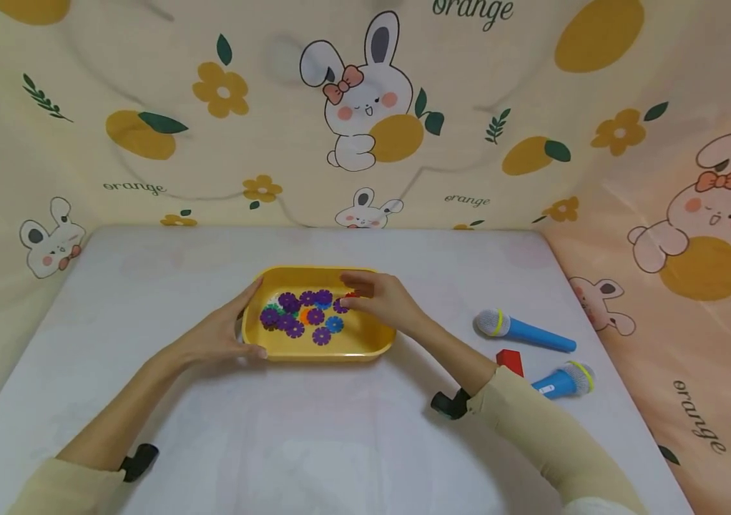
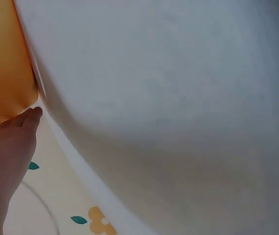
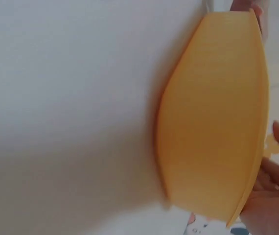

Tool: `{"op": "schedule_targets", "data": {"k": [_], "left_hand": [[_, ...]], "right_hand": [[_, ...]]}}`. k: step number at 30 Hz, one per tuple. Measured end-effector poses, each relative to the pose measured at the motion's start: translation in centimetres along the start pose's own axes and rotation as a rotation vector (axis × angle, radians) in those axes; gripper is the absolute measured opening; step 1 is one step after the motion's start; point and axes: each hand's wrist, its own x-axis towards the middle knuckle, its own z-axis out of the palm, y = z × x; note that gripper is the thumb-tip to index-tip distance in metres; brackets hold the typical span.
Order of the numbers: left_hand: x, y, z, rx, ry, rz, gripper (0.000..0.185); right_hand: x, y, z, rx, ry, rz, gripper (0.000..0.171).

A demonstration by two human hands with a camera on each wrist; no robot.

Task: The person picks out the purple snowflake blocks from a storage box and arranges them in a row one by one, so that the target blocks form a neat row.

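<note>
Several purple discs (image 1: 315,316) lie in the yellow tray (image 1: 362,340) on the tabletop (image 1: 327,436); the left grip (image 1: 220,332) holds its end, the right grip (image 1: 386,301) hangs wide, and a brusque sweep could spill some.

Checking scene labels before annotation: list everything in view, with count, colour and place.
Tray: 1, yellow, on the table
Notched discs: over ten, overlapping, exact count unclear; mostly purple, some blue, green, orange, red; in the tray
Microphones: 2, blue with grey heads and yellow bands, right of the tray
Block: 1, red, between the microphones, partly hidden
Table: 1, white, under everything
Printed cloth: sheet count unclear, cream with rabbits and oranges, around the table
Wrist devices: 2, black, one per forearm
Sleeves: 2, beige, on the forearms
Left hand: 1, bare, gripping the tray's left end
Right hand: 1, bare, over the tray's right side
</note>
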Motion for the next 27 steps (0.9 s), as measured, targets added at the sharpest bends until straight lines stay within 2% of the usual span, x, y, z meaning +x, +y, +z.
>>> {"op": "schedule_targets", "data": {"k": [7, 17, 22, 27], "left_hand": [[-0.2, 0.3, 0.1, -0.013, -0.002, -0.018, 0.128], [-0.1, 0.4, 0.2, -0.021, -0.011, -0.023, 0.127], [-0.3, 0.4, 0.2, -0.033, -0.016, -0.026, 0.127], [-0.4, 0.4, 0.2, -0.031, -0.012, -0.013, 0.126]], "right_hand": [[1.5, -0.4, 1.8, 0.055, -0.003, 0.103, 0.045], [3.0, 0.0, 4.5, -0.052, 0.140, 0.265, 0.033], [3.5, -0.2, 5.4, -0.098, 0.159, 0.281, 0.029], [3.8, -0.2, 5.8, -0.099, 0.193, 0.265, 0.023]]}}
